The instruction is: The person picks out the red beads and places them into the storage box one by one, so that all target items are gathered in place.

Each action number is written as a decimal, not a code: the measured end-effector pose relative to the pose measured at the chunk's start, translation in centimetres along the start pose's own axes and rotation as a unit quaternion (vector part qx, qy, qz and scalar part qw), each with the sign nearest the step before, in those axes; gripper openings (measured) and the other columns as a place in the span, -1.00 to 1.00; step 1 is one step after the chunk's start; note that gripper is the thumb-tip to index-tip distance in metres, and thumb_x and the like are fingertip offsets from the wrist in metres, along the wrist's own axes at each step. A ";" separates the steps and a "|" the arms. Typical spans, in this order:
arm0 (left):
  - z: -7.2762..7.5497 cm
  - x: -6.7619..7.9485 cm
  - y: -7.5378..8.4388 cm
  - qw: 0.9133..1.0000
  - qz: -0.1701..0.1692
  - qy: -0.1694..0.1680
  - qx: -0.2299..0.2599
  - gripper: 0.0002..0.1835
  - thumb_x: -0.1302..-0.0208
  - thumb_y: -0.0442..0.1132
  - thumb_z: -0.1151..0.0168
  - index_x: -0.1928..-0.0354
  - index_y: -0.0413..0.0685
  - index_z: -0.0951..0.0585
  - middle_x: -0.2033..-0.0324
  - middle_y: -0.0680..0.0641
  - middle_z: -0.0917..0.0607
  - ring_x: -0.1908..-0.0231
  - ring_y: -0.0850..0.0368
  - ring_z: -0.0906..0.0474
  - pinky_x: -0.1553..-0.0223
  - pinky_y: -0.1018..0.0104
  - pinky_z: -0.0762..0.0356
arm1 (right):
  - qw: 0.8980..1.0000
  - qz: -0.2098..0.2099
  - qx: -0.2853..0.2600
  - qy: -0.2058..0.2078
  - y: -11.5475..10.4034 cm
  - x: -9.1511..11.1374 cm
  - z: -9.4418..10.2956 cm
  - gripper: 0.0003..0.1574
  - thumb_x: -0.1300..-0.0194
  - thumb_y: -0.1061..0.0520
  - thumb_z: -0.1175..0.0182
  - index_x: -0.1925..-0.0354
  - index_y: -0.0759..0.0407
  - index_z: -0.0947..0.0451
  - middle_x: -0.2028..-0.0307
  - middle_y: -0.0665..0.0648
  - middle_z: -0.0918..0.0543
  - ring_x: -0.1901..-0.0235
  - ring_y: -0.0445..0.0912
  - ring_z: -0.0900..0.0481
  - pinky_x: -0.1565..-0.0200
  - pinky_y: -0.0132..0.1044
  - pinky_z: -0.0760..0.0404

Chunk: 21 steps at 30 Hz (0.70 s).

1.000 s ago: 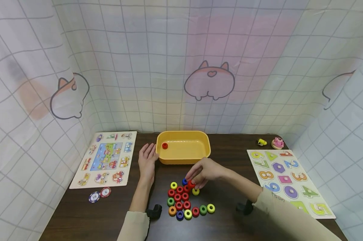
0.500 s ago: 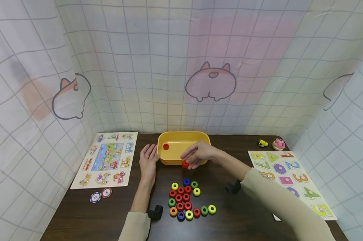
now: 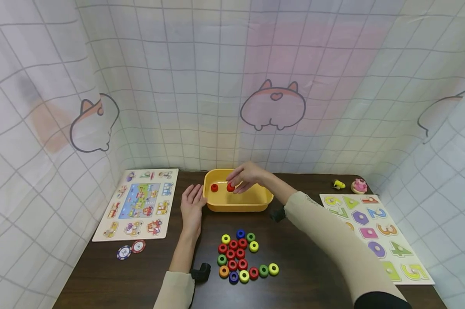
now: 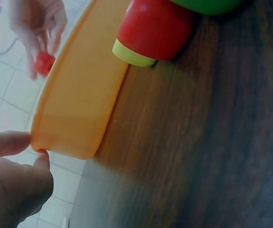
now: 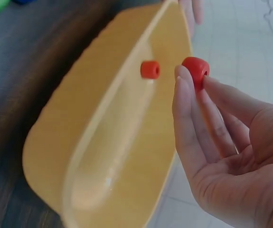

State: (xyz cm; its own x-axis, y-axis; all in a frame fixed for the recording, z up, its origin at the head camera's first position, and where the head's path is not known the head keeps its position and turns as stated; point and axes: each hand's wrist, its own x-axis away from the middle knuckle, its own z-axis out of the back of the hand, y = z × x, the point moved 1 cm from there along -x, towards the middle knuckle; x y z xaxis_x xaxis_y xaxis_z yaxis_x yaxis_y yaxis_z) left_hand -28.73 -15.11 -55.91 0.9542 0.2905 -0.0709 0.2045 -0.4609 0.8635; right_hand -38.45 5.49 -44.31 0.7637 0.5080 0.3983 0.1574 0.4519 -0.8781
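Between thumb and fingertips, my right hand [image 3: 249,174] pinches a red bead [image 5: 196,71] with a hole through it, above the yellow plastic bin [image 3: 238,207]. A second red bead [image 5: 150,70] lies inside the bin towards its left end. At that same end my left hand [image 4: 17,183] holds the bin's rim, with a finger and the thumb meeting at the edge. In front of the bin lie several loose beads in a cluster, among them a blue bead [image 3: 241,234], an orange bead [image 3: 224,271] and a green bead [image 3: 263,271].
A vehicle picture puzzle board [image 3: 135,206] lies on the left, with two poker chips [image 3: 138,246] by its lower edge. On the right are a number puzzle board [image 3: 375,240], a small yellow toy [image 3: 338,184] and a pink toy [image 3: 359,186]. A grid-patterned curtain [image 3: 201,107] surrounds the table.
My right hand has carried the red bead from the cluster forward and left to above the bin. My left hand has stayed at the bin's left end.
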 end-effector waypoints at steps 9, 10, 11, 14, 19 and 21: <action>-0.1 0.1 -0.5 1.000 0.006 0.003 -0.002 -0.32 -0.30 -0.59 -0.10 -0.39 -0.02 -0.19 -0.38 -0.25 -0.30 -0.36 0.00 -0.31 -0.36 0.02 -0.26 | 0.999 -0.033 -0.012 0.038 0.9 -3.9 -0.6 -0.57 -0.27 0.31 -0.26 -0.12 0.35 -0.57 0.07 0.30 -0.70 0.12 0.27 -0.69 -0.03 0.15 -0.60; -0.1 0.1 -0.5 1.000 0.004 0.002 -0.002 -0.32 -0.30 -0.59 -0.10 -0.39 -0.02 -0.19 -0.38 -0.26 -0.29 -0.36 -0.02 -0.30 -0.36 -0.01 -0.24 | 0.998 -0.034 -0.011 0.043 1.0 -4.3 -0.7 -0.58 -0.27 0.31 -0.27 -0.11 0.35 -0.58 0.08 0.30 -0.70 0.13 0.27 -0.69 -0.02 0.14 -0.61; -0.1 0.1 -0.4 1.000 0.002 0.001 -0.001 -0.32 -0.30 -0.58 -0.11 -0.39 -0.02 -0.19 -0.39 -0.27 -0.28 -0.37 -0.03 -0.30 -0.37 -0.04 -0.22 | 0.998 -0.035 -0.011 0.046 1.2 -4.8 -0.9 -0.59 -0.27 0.31 -0.27 -0.10 0.34 -0.59 0.08 0.30 -0.71 0.13 0.26 -0.69 -0.02 0.14 -0.60; 0.0 0.0 -0.4 1.000 -0.002 0.000 0.003 -0.32 -0.30 -0.59 -0.10 -0.39 -0.04 -0.18 -0.39 -0.29 -0.27 -0.38 -0.06 -0.28 -0.37 -0.06 -0.20 | 0.997 -0.038 -0.017 0.058 1.6 -5.9 -1.4 -0.63 -0.26 0.33 -0.27 -0.05 0.33 -0.62 0.11 0.30 -0.72 0.15 0.27 -0.70 0.00 0.12 -0.62; 0.1 0.0 -0.1 1.000 0.001 0.003 0.002 -0.32 -0.30 -0.58 -0.11 -0.40 -0.03 -0.19 -0.37 -0.24 -0.31 -0.37 -0.05 -0.29 -0.36 -0.02 -0.23 | 0.996 -0.039 -0.026 0.082 2.1 -7.0 -2.5 -0.64 -0.23 0.39 -0.26 -0.02 0.34 -0.64 0.11 0.32 -0.71 0.12 0.32 -0.67 0.02 0.13 -0.63; 0.2 0.0 0.0 1.000 0.003 0.004 0.001 -0.32 -0.30 -0.58 -0.11 -0.40 -0.02 -0.19 -0.37 -0.23 -0.32 -0.37 -0.03 -0.30 -0.36 -0.01 -0.24 | 0.995 -0.034 -0.022 0.090 2.2 -7.3 -2.9 -0.64 -0.22 0.41 -0.25 -0.01 0.35 -0.64 0.09 0.34 -0.70 0.11 0.33 -0.66 0.02 0.13 -0.63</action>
State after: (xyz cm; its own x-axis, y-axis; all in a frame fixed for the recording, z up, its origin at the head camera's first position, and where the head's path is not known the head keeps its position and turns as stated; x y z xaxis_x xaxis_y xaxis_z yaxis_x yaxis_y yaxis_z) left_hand -28.72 -15.27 -55.97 0.9536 0.2946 -0.0627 0.2003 -0.4647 0.8625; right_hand -41.85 0.69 -49.88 0.8498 0.3351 0.4069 0.2368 0.4470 -0.8626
